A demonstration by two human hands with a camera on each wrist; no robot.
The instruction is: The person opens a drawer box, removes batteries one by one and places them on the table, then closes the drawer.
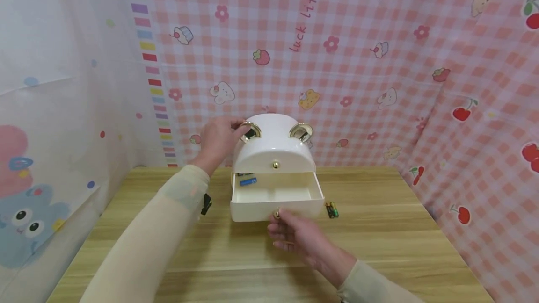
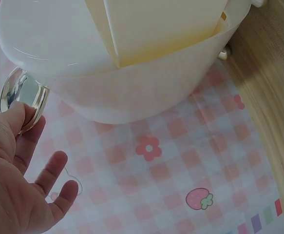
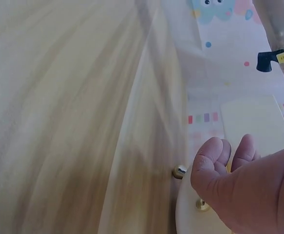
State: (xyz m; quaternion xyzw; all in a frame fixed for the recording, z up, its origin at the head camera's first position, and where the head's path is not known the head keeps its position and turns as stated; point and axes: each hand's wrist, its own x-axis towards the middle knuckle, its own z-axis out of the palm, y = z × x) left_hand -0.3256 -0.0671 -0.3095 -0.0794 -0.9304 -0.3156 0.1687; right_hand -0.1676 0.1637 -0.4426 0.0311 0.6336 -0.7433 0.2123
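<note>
A white box [image 1: 273, 134] with gold ring-shaped ears stands on the table, its lower drawer [image 1: 273, 209] pulled out. Inside the drawer lies a blue battery [image 1: 248, 182], with another partly hidden behind it. My left hand [image 1: 219, 141] pinches the left gold ear [image 2: 39, 100] between thumb and forefinger, its other fingers spread loosely. At the drawer front, my right hand [image 1: 305, 237] holds the small gold knob [image 1: 276, 214], thumb on top and the other fingers curled below. In the right wrist view, the right hand [image 3: 244, 180] overlaps the box.
A couple of green-and-black batteries [image 1: 331, 210] lie on the wooden table [image 1: 379, 247], right of the drawer. The upper front has its own gold knob [image 1: 275, 165]. A pink checked cloth [image 1: 358, 74] hangs behind. A black mount [image 3: 266, 62] sits on the left wrist.
</note>
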